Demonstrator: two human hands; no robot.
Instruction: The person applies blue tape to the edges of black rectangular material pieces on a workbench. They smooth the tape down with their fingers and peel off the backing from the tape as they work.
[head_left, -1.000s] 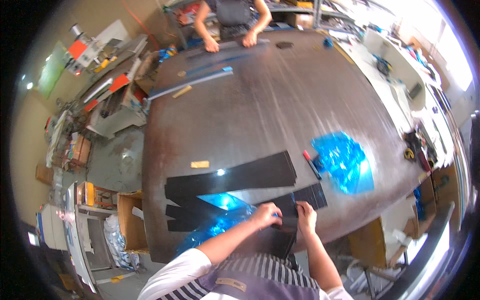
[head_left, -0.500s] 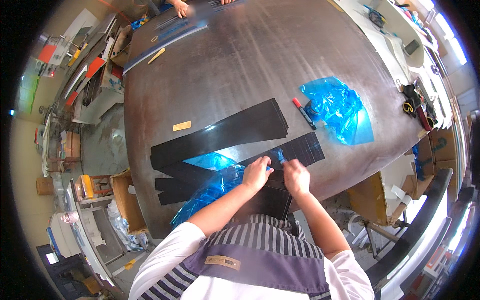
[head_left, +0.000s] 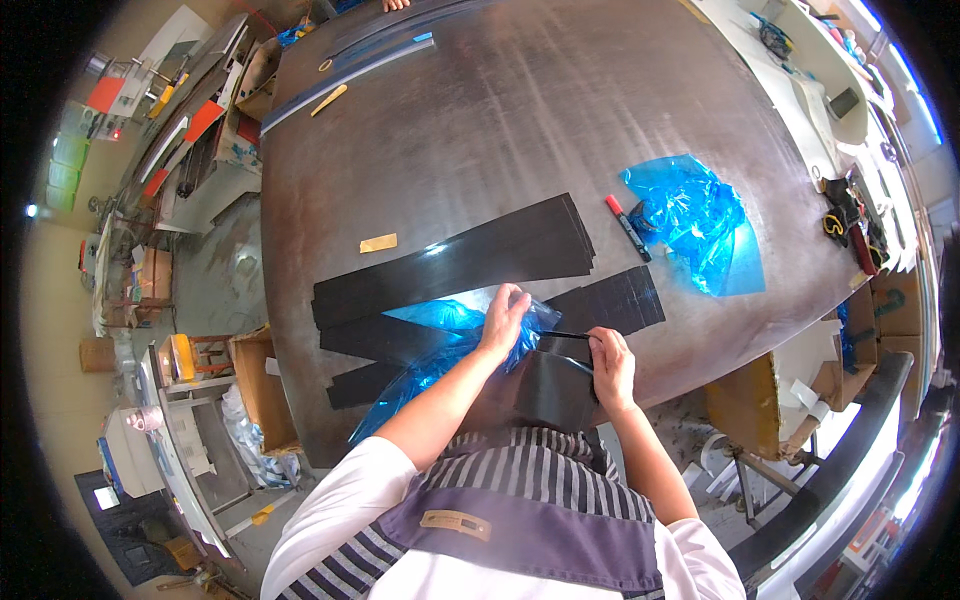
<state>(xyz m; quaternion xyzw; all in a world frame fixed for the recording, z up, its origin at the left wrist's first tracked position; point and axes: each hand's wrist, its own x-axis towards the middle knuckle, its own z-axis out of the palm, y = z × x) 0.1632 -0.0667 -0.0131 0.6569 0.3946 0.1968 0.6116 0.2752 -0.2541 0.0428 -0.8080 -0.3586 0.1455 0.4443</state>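
Black strip [head_left: 556, 392], tilted, crumpled blue film [head_left: 523, 346]

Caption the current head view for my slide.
Right hand grips a black strip while left hand touches crumpled blue film.

Surface [head_left: 480, 140], one, broad, dark brown; left-hand grip [head_left: 505, 322], pinching blue plastic film [head_left: 523, 345]; right-hand grip [head_left: 613, 366], fingers on the edge of a bent black strip [head_left: 555, 392]; stacked black strips [head_left: 460, 258], lying flat; red-capped marker [head_left: 628, 228], one, just beside crumpled blue sheeting [head_left: 690, 215]; tan slip [head_left: 378, 243], one, beyond the stack; co-worker's hand [head_left: 396, 5], one, at the far edge
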